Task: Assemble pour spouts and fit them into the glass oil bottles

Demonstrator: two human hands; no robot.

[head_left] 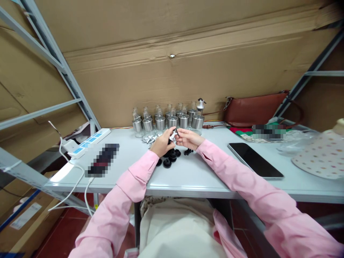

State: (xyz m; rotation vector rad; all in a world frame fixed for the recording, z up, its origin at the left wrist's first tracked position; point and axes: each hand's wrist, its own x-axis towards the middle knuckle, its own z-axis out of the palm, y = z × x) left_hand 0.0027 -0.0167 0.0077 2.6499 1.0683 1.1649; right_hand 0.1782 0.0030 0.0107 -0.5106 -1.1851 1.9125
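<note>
My left hand [162, 144] is closed around a silver bottle pourer spout [173, 136] above the middle of the table. The fingers of my right hand [189, 139] pinch a small black cap piece [176, 131] at the top of that spout; whether it is fitted on or only touching I cannot tell. Below my hands lie several round black stoppers [167, 163]. A cluster of tiny black parts [188, 152] sits under my right wrist. Loose silver spouts [151, 138] are partly covered by my left hand.
Behind my hands stand rows of glass bottles with metal sleeves [160, 123]; one at the right end carries a pourer [200, 104]. On the right are a tablet [255, 160], a brown bag [254, 109] and a dotted cloth item [319, 157]. A power strip [90, 142] lies left.
</note>
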